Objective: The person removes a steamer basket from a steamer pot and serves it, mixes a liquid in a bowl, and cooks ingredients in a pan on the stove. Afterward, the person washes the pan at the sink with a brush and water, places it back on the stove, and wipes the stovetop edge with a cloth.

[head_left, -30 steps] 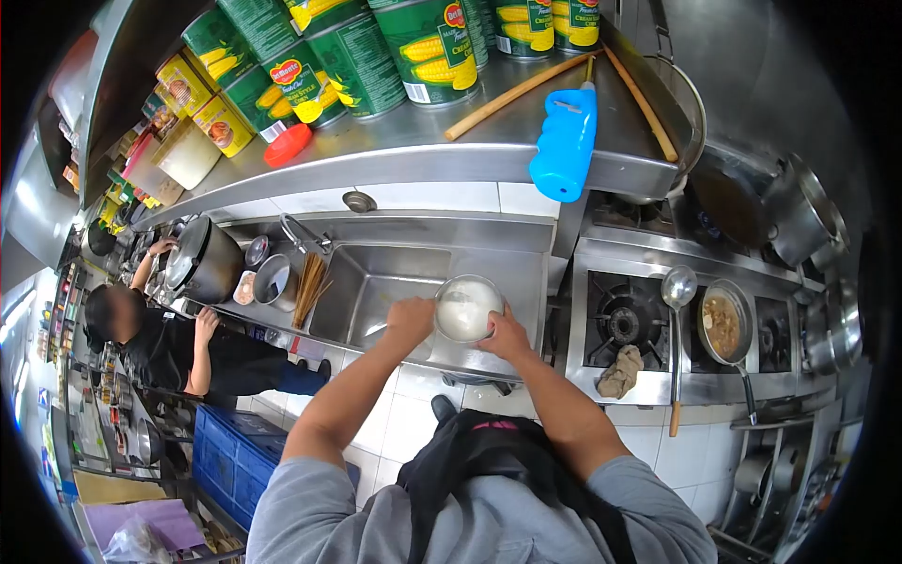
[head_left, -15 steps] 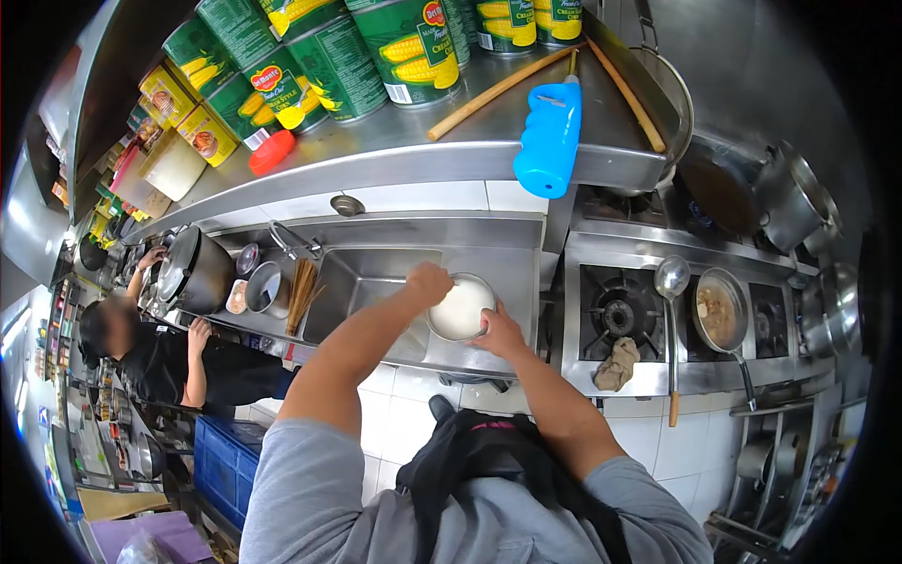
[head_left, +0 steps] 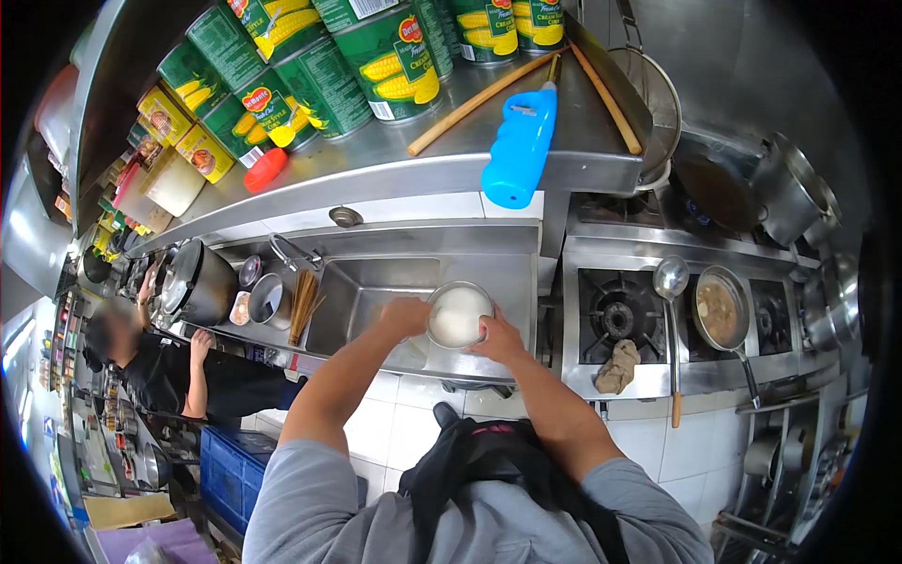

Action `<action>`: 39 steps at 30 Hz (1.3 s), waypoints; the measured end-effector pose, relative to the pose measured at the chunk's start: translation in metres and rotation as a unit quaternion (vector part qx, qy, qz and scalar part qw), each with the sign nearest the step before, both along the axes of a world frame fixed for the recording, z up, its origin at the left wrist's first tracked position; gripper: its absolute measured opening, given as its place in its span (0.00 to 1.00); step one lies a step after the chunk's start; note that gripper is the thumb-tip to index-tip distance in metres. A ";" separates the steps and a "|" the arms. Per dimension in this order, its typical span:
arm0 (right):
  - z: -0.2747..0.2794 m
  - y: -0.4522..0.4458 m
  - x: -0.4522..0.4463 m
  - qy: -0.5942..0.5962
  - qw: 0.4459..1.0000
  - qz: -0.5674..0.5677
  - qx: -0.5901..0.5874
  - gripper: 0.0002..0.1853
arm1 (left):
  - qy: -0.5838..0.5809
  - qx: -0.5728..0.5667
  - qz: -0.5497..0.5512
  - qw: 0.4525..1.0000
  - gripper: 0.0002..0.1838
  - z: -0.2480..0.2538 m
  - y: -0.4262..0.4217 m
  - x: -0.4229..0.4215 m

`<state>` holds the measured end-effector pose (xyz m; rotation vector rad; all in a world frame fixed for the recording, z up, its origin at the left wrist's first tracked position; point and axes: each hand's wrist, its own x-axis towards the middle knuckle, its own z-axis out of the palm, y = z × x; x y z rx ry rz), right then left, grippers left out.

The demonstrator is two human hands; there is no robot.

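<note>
A round metal bowl (head_left: 459,344) with white contents (head_left: 458,314) is over the steel counter (head_left: 512,282), just right of the sink basin (head_left: 366,291). My right hand (head_left: 499,336) grips the bowl's lower right rim, with the thumb over the edge. Close to the bowl's left rim is my left hand (head_left: 404,318), its fingers closed and slightly blurred; whatever it holds is too hidden to make out.
Right of the counter, a stove (head_left: 618,318) bears a cloth (head_left: 617,367), a ladle (head_left: 671,277) and a pan of food (head_left: 718,308). A shelf (head_left: 376,179) above holds cans and a blue lighter (head_left: 521,150). Another person (head_left: 169,371) stands at the left.
My left hand was over the bowl's upper left rim half a second ago and is now lower and farther left. My right hand still grips the bowl. The head view has shifted slightly.
</note>
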<state>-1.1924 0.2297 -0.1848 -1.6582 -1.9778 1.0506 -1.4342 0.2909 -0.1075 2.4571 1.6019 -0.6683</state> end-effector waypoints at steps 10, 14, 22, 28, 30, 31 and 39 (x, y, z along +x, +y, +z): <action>-0.011 0.002 -0.001 0.033 0.999 -0.004 0.009 0.28 | 0.026 0.041 0.015 0.999 0.11 0.057 -0.047 0.010; -0.011 0.002 -0.002 0.050 0.999 -0.004 0.017 0.30 | 0.057 0.052 -0.016 0.997 0.12 0.021 -0.063 0.004; -0.019 0.003 -0.007 0.047 0.997 -0.020 0.049 0.29 | -0.029 0.096 0.093 0.991 0.14 -0.007 -0.086 0.003; -0.021 0.004 -0.006 0.043 0.998 -0.011 0.047 0.29 | -0.061 0.109 0.151 0.980 0.16 -0.035 -0.080 0.010; -0.026 0.001 -0.009 0.040 0.998 -0.006 0.056 0.30 | -0.097 0.122 0.190 0.969 0.15 -0.048 -0.067 0.019; -0.028 0.002 -0.007 0.035 0.997 -0.002 0.063 0.31 | -0.101 0.122 0.186 0.970 0.15 -0.053 -0.059 0.020; -0.022 -0.002 -0.010 0.034 0.998 -0.042 0.039 0.30 | -0.092 0.140 0.163 0.972 0.11 0.008 -0.040 0.025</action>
